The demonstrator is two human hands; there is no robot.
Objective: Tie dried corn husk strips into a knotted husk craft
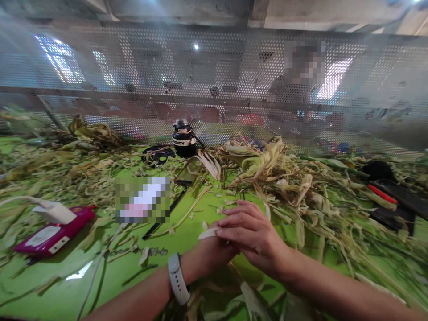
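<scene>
My right hand [256, 238] lies over my left hand [217, 249] at the middle of the green table. Its fingers reach across the back of the left hand, beside a pale strip of husk [207, 233] on that hand. The left fingers are mostly hidden under the right hand, so what they hold cannot be made out. A white watch band [179, 278] circles my left wrist. Dry husks and leaves [301, 196] lie around both hands, with a large bundle of husks [259, 162] beyond them.
A magenta power strip [55, 232] with a white plug is at the left, near a blurred-out phone [143, 200] on a cable. Behind stands a black bottle [183, 140]. Dark items with a red strip [383, 194] lie right. A person [294, 89] shows through the perforated screen [220, 67].
</scene>
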